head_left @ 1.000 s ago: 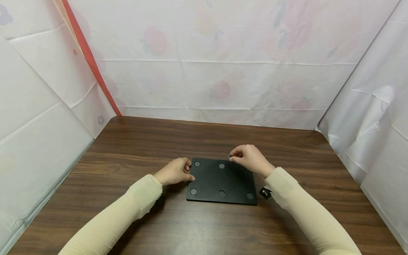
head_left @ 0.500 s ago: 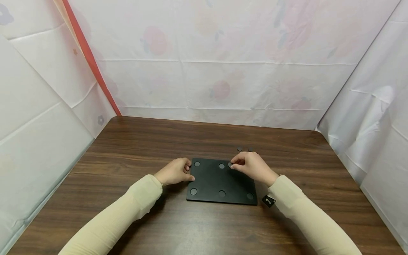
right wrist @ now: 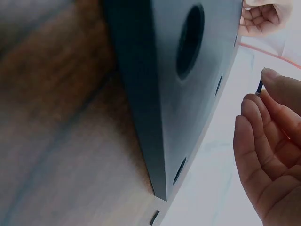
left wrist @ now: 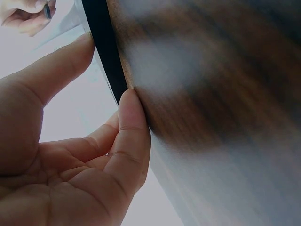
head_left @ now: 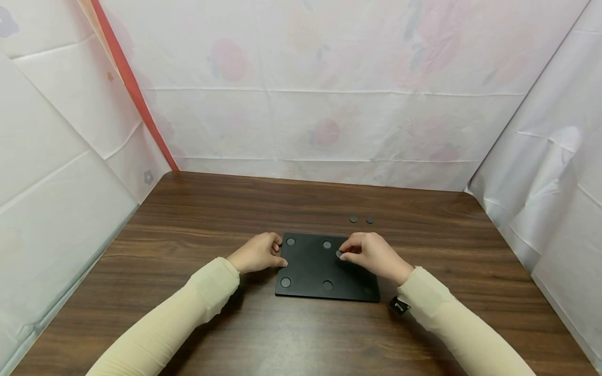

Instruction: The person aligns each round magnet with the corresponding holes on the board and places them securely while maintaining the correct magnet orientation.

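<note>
My right hand [head_left: 376, 254] pinches a small dark disc [head_left: 339, 254] between thumb and fingertips, over the right part of a flat black board [head_left: 308, 265]. In the right wrist view the disc [right wrist: 259, 86] stands edge-on between the fingertips, apart from the board. My left hand [head_left: 257, 253] grips the board's left edge, thumb at the upper face and a fingertip [left wrist: 131, 106] against the side near the table. Round recesses run along the board in two rows; several look filled with grey discs, while a near one [right wrist: 190, 42] looks like a dark hollow. My right hand hides the far right corner.
Two more dark discs, a left one [head_left: 353, 219] and a right one [head_left: 369, 220], lie on the brown wooden table [head_left: 226, 209] beyond the board. White patterned curtains [head_left: 301, 120] close off the back and both sides.
My right hand has come from beyond the board's far edge to over the board, still pinching the disc. Two discs it had covered now show. My left hand and the board stayed put.
</note>
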`<state>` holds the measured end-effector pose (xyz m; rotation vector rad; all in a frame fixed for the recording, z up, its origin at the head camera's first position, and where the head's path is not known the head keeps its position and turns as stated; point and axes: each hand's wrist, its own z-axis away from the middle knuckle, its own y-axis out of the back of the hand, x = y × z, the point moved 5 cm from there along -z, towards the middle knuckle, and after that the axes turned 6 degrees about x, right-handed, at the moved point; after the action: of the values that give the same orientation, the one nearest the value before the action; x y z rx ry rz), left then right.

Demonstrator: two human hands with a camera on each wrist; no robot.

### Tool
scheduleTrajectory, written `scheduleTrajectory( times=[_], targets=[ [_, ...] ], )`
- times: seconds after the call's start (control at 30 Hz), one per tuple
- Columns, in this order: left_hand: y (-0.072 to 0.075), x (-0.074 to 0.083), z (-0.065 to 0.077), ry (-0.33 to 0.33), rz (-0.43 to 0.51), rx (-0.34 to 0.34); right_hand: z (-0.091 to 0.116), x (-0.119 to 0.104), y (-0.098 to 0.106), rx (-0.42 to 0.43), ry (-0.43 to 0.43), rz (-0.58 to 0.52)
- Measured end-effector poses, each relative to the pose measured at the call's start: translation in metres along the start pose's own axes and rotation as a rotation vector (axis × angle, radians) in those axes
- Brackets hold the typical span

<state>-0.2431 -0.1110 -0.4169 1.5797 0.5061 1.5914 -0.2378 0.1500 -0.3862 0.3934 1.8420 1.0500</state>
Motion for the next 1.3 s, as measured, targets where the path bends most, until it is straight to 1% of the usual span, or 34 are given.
scheduleTrajectory(
  times=[0.27,0.47,0.67,0.83,1.3],
  targets=[
    [-0.001,0.0,0.0,0.003,-0.002,-0.002,0.006,-0.003,-0.005,-0.039,0.024,-0.02],
    [-0.001,0.0,0.0,0.002,-0.001,0.001,0.009,-0.007,-0.01,-0.075,0.05,-0.01],
    [-0.001,0.0,-0.001,0.006,0.006,-0.003,0.014,-0.012,-0.016,-0.112,0.096,-0.004],
    [-0.001,0.0,-0.001,0.004,0.001,0.002,0.016,-0.018,-0.02,-0.126,0.141,-0.002],
    [0.001,0.002,0.001,-0.002,-0.008,0.004,0.019,-0.029,-0.032,-0.174,0.196,0.038]
  ],
)
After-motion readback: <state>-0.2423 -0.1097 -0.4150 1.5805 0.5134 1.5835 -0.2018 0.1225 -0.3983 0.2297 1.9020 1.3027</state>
